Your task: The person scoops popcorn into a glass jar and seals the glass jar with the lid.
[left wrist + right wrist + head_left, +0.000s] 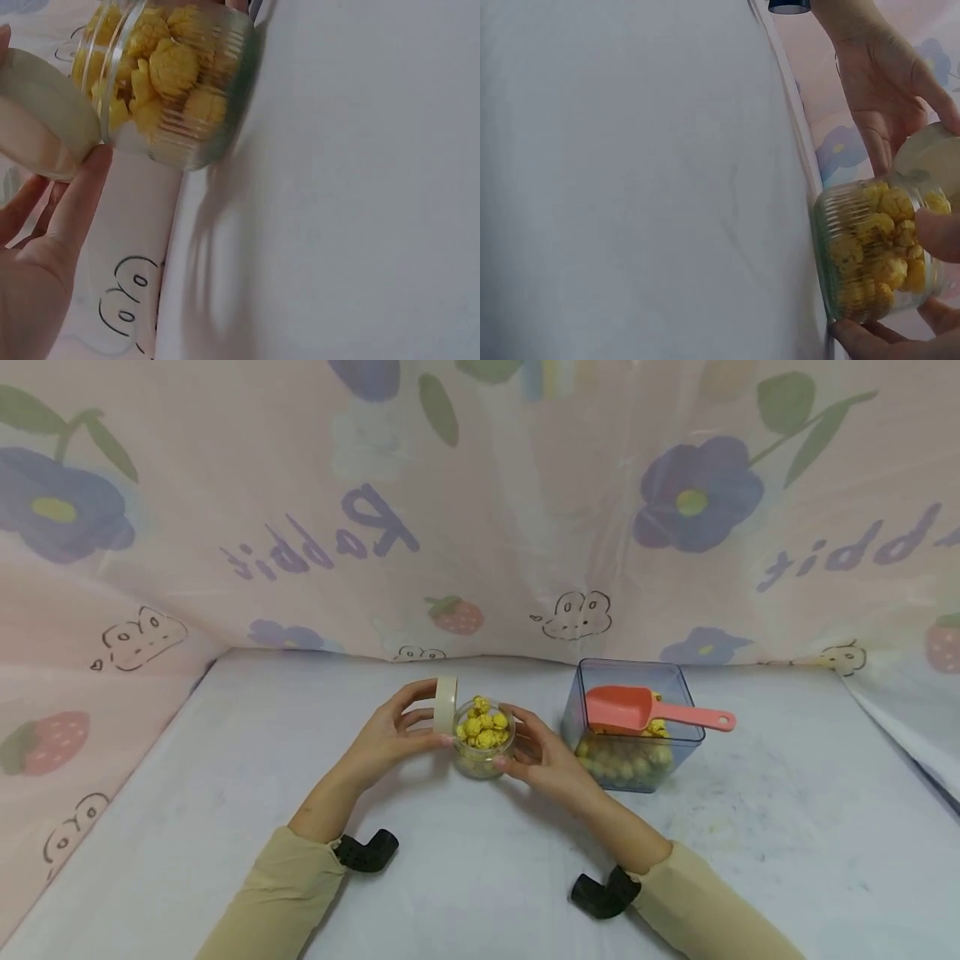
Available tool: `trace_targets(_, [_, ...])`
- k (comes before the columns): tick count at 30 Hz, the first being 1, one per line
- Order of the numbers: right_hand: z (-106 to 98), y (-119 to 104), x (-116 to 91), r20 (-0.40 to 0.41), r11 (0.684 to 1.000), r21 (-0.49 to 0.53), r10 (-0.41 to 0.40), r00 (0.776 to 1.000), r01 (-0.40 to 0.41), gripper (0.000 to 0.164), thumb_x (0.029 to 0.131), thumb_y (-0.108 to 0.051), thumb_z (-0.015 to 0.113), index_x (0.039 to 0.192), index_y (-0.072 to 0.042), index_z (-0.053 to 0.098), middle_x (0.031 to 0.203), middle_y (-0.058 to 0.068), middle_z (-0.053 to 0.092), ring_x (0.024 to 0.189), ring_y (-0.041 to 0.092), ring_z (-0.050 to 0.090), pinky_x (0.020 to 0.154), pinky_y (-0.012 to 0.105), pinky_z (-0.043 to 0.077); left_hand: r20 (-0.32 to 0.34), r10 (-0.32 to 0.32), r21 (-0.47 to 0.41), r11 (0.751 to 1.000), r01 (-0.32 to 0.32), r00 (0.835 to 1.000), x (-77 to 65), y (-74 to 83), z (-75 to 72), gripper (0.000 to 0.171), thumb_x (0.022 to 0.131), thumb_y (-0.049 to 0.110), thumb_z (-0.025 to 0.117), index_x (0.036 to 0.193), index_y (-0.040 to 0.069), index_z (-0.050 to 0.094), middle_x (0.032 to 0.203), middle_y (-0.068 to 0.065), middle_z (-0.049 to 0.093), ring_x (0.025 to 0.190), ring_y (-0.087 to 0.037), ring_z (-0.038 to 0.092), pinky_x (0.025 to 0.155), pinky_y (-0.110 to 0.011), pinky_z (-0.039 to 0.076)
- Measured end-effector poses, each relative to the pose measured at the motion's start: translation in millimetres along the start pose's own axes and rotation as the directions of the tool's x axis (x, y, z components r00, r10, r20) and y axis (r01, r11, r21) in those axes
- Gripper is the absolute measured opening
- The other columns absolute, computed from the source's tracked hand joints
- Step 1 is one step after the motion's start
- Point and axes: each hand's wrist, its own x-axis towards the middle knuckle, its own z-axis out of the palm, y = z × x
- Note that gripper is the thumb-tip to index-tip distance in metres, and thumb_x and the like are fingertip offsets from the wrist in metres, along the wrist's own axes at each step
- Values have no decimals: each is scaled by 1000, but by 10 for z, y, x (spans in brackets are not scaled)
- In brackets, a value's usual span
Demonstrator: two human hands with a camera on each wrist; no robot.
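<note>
A clear glass jar (477,767) with a ribbed lower wall stands upright on the table, filled to the rim with yellow popcorn (486,727). My left hand (377,745) grips a cream-coloured round lid (446,705), tilted on edge right at the jar's left rim. In the left wrist view the lid (49,112) overlaps the jar's mouth, with the thumb and fingers around its edge. From the right, my right hand (553,767) holds the jar, thumb at the near side and fingers at the far side. Popcorn pieces (889,240) show through the glass in the right wrist view.
To the right of the jar stands a clear bluish plastic bin (678,764) with more popcorn inside. A coral-red scoop (626,708) lies across its top, handle sticking out over the right rim. A patterned curtain (495,527) hangs behind the white table (465,885).
</note>
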Motion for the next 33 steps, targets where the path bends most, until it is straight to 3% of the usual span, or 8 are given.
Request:
trace_targets(4, [-1, -2, 0, -6, 1000, -11, 11, 1000, -11, 69, 89, -4, 65, 149, -11, 31, 149, 25, 33, 139, 41, 32, 113, 48, 30, 20, 16, 36, 999, -17, 1000, 31, 29, 34, 80, 78, 10, 80, 145, 13, 37, 146, -11, 37, 126, -32, 50, 97, -32, 50])
trace_targets(9, [-5, -14, 9, -2, 1000, -5, 4, 1000, -4, 68, 90, -4, 64, 149, -11, 31, 147, 25, 34, 138, 41, 33, 113, 49, 30, 0, 23, 140, 990, -23, 1000, 79, 80, 73, 77, 77, 10, 81, 143, 16, 42, 144, -8, 41, 122, -31, 51, 97, -37, 51])
trace_targets(19, [-13, -1, 2, 13, 1000, 1, -28, 1000, 28, 70, 88, -3, 66, 148, -11, 31, 147, 23, 35, 138, 40, 34, 113, 49, 31, -18, 50, 343, 939, -40, 999, 121, 166, 164, 78, 72, 21, 86, 140, 15, 49, 137, -6, 46, 119, -31, 52, 93, -39, 53])
trace_targets(33, [-2, -4, -3, -9, 1000, 15, -9, 1000, 9, 71, 88, 0, 65, 149, -6, 29, 146, 27, 35, 137, 42, 35, 112, 47, 32, -35, 14, 447, 895, 3, 999, 153, 233, 221, 79, 68, 23, 88, 137, 12, 51, 136, -5, 49, 120, -28, 50, 93, -37, 53])
